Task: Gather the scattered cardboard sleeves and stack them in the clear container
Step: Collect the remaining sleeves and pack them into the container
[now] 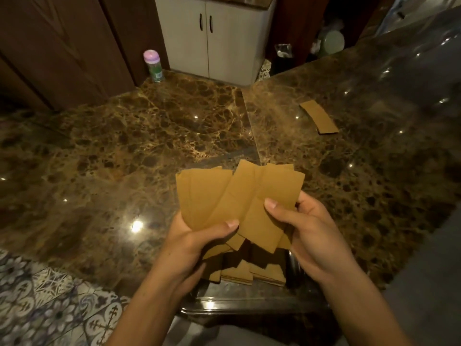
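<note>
Left hand (190, 242), right hand (313, 237) hold fanned sleeves (239, 196) — above container (295, 267) (stack (249, 273) inside).

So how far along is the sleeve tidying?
Stacked sleeves already lie in the clear container. The left hand and right hand grip a fanned bunch above it. At least one stray sleeve lies ungathered on the counter.
</note>
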